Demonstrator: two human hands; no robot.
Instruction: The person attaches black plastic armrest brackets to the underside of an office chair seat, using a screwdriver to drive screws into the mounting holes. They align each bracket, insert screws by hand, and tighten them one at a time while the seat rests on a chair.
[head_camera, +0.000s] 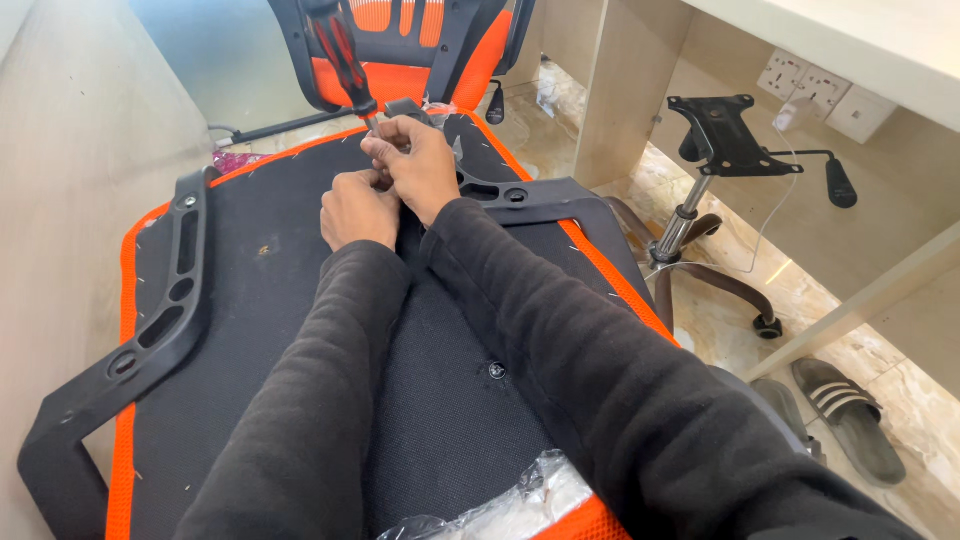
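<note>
Right hand (418, 160) clamps a red-and-black screwdriver (342, 55) upright over the upturned seat base (300, 260), left hand (358, 208) closed just below that grip, so a tilted tip could slip off the hidden screw.

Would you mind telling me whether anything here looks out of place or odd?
Yes: the chair seat lies upside down, underside up. The chair base stands apart on the floor with only its mounting plate on top. Clear plastic wrap is bunched at the seat's near edge.
</note>
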